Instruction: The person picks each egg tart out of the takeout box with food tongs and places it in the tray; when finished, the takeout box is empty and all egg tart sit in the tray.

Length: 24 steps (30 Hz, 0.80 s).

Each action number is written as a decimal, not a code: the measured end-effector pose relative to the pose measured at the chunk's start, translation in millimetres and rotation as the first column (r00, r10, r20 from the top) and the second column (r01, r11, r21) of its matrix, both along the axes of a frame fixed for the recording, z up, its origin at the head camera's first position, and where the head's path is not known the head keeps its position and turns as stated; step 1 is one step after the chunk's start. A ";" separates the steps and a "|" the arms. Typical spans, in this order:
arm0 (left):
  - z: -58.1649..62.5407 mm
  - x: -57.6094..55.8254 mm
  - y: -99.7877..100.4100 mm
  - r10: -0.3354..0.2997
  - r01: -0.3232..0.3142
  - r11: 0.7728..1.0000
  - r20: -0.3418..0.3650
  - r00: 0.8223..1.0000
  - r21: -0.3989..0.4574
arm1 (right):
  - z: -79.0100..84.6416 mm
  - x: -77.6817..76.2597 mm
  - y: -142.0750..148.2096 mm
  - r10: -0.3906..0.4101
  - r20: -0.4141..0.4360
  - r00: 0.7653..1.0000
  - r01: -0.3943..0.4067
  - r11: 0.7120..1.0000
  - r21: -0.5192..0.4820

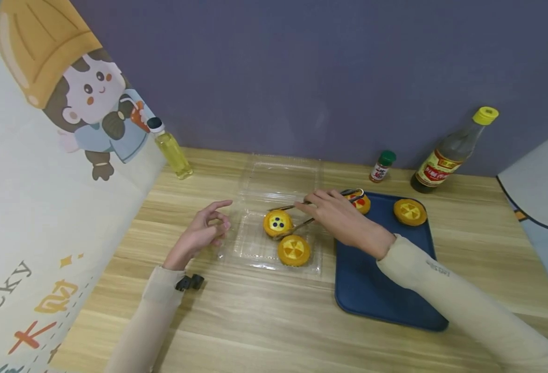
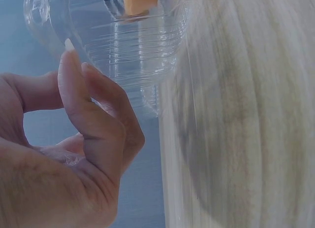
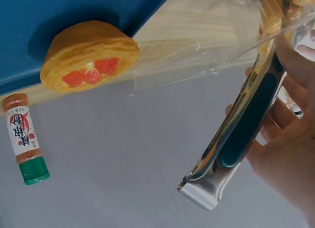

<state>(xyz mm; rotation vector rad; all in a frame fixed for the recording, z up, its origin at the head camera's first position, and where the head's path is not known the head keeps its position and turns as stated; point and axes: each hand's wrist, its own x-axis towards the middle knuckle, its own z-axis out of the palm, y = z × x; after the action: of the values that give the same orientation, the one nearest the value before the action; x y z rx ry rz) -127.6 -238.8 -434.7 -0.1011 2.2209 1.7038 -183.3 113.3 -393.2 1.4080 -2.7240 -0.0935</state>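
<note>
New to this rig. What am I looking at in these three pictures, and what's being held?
No machine here: just a person's two bare hands. The wide picture comes from a head-worn camera, looking forward and down; the close ones are taken from each wrist. On the wooden table lies an open clear container with a blue-dotted tart and a wedge-patterned tart. To its right, a blue tray holds a red-topped tart and a second wedge-patterned tart. Toward the back stand a bottle of yellow liquid, a green-capped jar and a yellow-capped bottle. The right hand holds metal tongs, their ends on either side of the blue-dotted tart; whether they grip it, I can't tell. The left hand holds nothing, beside the container.
</note>
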 end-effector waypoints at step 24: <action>1.1 3.0 -0.7 0.002 -0.002 1.000 -0.006 1.000 -0.011 | -16.5 9.2 -5.2 -0.026 -0.017 1.000 0.025 0.995 -0.096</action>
<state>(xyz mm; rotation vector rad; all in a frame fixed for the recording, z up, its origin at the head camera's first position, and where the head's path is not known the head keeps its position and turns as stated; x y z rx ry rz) -124.6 -239.5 -433.6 -0.1004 2.2352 1.6957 -174.1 108.1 -409.7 1.3406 -2.6926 0.0229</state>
